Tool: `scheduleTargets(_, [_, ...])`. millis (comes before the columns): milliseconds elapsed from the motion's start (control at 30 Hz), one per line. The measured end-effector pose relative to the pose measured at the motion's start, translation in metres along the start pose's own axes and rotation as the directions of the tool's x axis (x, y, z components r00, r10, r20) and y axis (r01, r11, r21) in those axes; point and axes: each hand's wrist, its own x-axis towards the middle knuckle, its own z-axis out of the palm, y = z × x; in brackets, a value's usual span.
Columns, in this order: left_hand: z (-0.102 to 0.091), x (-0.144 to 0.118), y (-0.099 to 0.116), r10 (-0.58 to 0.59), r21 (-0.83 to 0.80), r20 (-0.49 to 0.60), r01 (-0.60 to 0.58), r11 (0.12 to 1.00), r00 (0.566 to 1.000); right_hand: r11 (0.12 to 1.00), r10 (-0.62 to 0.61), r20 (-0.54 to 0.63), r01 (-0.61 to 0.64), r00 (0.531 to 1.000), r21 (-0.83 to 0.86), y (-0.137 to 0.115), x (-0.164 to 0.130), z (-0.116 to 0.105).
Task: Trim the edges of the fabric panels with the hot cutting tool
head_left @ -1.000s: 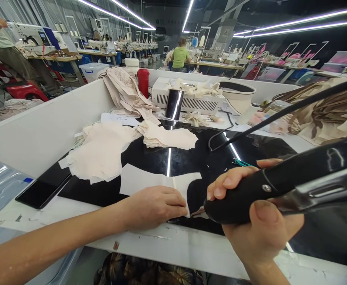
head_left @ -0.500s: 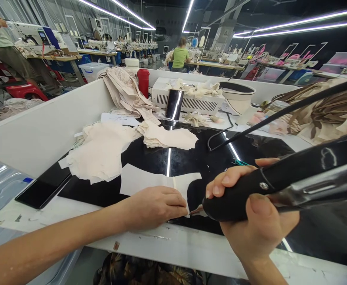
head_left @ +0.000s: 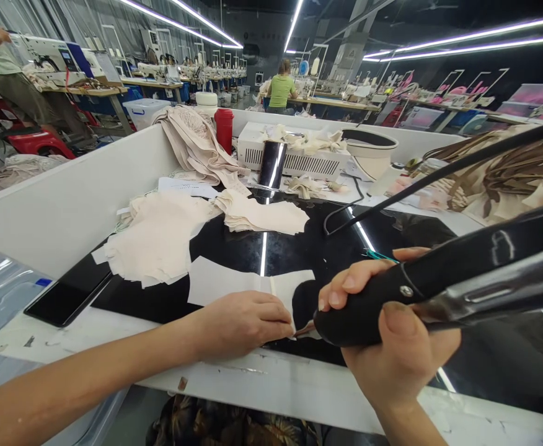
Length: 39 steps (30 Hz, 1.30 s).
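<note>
A white cut fabric piece [head_left: 225,280] with a pale seam strip lies on the glossy black board [head_left: 336,272]. My left hand [head_left: 241,325] rests over its near edge, fingers pressed together at the right corner. My right hand [head_left: 392,347] is closed around a thick black tool [head_left: 439,272] with a silvery metal lever; my thumb lies at the lever's base. A narrow metal tip [head_left: 307,331] sticks out of the tool's rounded end and reaches the fabric corner beside my left fingertips. Whether it touches the cloth is too small to tell. The tool's far end leaves the frame.
Stacked cream fabric pieces [head_left: 160,238] and a smaller stack [head_left: 264,214] lie beyond my left hand. A black phone-like slab [head_left: 69,294] is at left. A black cable [head_left: 420,189] crosses at right. Behind stand a red cup [head_left: 224,130] and a vented white box [head_left: 294,162].
My right hand and the tool have shifted slightly left, bringing the tip closer to the fabric corner. My left hand and the fabric look unmoved.
</note>
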Motion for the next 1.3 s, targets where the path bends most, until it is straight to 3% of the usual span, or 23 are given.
scheduleTargets(233, [0.0,-0.004,-0.003,-0.006,-0.005,-0.034,0.006,1.0,0.999,1.0,0.016,-0.011,-0.017,1.0,-0.026,-0.005,-0.002,0.0])
scheduleTargets(533, [-0.012,-0.007,0.006,0.055,-0.016,0.048,-0.054,0.998,0.997,0.999,0.037,0.049,-0.037,0.998,0.004,-0.015,-0.006,-0.002])
scheduleTargets(767, [-0.023,-0.008,0.013,-0.002,-0.052,0.039,0.004,0.999,0.999,0.995,-0.097,-0.169,0.092,0.981,-0.038,-0.004,0.036,-0.02])
scheduleTargets(1000, [-0.012,0.023,-0.003,-0.031,0.171,-0.017,0.033,0.985,0.999,0.987,-0.141,-0.168,0.126,0.976,-0.097,0.019,0.054,-0.03])
scheduleTargets(1167, [0.004,0.036,-0.017,-0.006,0.287,0.024,-0.001,0.958,1.0,0.987,-0.139,-0.128,0.127,0.982,-0.102,0.027,0.053,-0.03])
scheduleTargets(1300, [0.005,0.039,-0.02,-0.028,0.309,0.055,0.01,0.951,0.998,0.986,-0.148,-0.109,0.139,0.983,-0.088,0.032,0.055,-0.03])
